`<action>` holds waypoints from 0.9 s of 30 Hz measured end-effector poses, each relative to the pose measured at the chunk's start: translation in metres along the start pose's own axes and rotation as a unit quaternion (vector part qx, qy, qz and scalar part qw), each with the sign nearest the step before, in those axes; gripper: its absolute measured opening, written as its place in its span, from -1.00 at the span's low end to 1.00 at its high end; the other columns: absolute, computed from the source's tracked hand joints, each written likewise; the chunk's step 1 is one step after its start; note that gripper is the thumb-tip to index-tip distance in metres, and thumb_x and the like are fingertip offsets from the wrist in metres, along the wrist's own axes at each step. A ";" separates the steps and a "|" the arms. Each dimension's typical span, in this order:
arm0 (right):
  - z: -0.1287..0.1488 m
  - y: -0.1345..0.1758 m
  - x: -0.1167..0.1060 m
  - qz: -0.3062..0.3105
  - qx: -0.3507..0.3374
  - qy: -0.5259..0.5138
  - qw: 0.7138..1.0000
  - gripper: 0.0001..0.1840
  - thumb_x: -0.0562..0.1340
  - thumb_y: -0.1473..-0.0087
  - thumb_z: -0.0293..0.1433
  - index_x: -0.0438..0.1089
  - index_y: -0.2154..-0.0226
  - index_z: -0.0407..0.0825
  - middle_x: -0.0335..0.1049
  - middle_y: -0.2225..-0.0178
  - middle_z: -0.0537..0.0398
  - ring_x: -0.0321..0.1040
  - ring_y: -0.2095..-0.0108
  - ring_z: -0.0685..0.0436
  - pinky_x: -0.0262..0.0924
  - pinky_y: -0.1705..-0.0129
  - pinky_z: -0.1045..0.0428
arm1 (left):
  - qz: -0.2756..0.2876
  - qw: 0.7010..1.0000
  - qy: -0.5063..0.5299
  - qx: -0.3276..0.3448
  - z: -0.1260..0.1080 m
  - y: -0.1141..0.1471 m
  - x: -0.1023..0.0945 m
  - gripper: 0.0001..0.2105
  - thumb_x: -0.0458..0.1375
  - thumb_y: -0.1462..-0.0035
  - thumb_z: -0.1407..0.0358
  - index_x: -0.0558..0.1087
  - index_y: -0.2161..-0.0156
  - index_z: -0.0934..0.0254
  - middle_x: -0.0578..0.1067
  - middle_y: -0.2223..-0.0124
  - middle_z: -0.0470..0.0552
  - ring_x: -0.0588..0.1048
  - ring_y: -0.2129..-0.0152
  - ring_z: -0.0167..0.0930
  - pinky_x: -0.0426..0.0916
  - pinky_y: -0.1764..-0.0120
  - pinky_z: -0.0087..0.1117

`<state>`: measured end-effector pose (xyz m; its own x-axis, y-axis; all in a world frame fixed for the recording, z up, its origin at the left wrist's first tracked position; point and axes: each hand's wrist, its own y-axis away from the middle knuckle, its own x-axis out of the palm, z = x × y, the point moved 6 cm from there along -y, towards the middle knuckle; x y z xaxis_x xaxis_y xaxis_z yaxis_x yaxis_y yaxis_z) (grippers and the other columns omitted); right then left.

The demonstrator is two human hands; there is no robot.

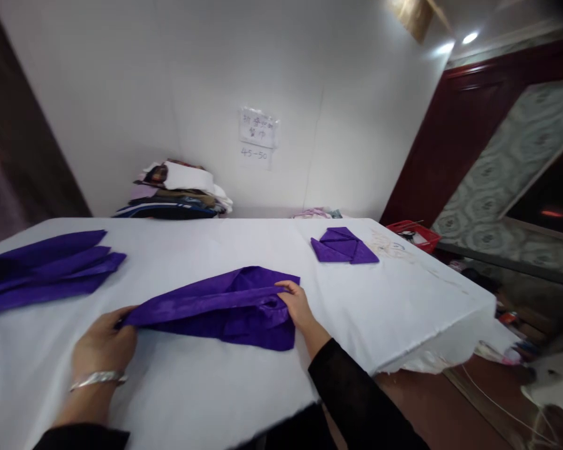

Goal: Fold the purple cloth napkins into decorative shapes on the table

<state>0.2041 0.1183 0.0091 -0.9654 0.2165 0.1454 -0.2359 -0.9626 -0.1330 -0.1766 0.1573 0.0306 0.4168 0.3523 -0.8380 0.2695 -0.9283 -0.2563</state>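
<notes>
A purple cloth napkin [225,309] stretches between my two hands over the white-covered table, partly folded, with its upper layer raised. My left hand [104,347], with a silver bracelet at the wrist, pinches the napkin's narrow left end. Near its right end, the fingers of my right hand [294,303] grip the lifted edge. Farther back on the right lies a folded purple napkin [344,245] in a flat, angular shape. At the left, more purple cloth [47,269] lies in loose, overlapping layers. My left fingertips are partly hidden by the cloth.
A white tablecloth [244,244] covers the table and hangs over its right edge. Against the wall sits a pile of folded fabrics [178,190]. Beyond the right corner is a red basket [415,236]. A handwritten paper sign [258,128] is fixed to the wall.
</notes>
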 end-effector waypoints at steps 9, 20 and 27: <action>-0.001 0.038 0.032 0.249 0.002 0.262 0.932 -0.60 0.31 0.19 -0.25 0.46 0.22 -0.03 0.48 0.28 0.07 0.38 0.25 -0.18 0.22 0.12 -0.07 | -0.145 0.957 0.224 -0.111 0.023 0.016 -0.019 -0.72 -0.01 0.00 0.35 0.47 0.20 0.28 0.54 0.24 -0.02 0.48 0.23 -0.31 0.35 0.15 -0.33; -0.009 0.028 -0.019 0.076 -0.011 0.284 0.956 -0.73 0.22 0.23 -0.14 0.50 0.39 0.20 0.51 0.31 0.12 0.41 0.20 -0.35 0.35 0.16 -0.13 | -0.059 0.980 0.189 -0.013 0.024 0.037 -0.040 -0.83 0.00 -0.01 0.30 0.46 0.40 0.15 0.50 0.49 -0.10 0.48 0.49 -0.33 0.33 0.42 -0.36; 0.004 0.026 -0.046 0.005 0.047 0.215 0.975 -0.60 0.23 0.22 -0.16 0.45 0.27 0.04 0.36 0.63 0.11 0.29 0.65 -0.14 0.22 0.65 0.00 | 0.072 0.987 0.113 0.093 0.019 0.057 -0.040 -0.83 0.07 0.10 0.36 0.48 0.38 0.15 0.52 0.46 -0.09 0.47 0.50 -0.35 0.30 0.38 -0.35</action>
<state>0.2425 0.0824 0.0032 -0.9295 0.2361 -0.2833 -0.2348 -0.9713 -0.0391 -0.1942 0.0877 0.0405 0.6272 0.2132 -0.7491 0.0378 -0.9690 -0.2442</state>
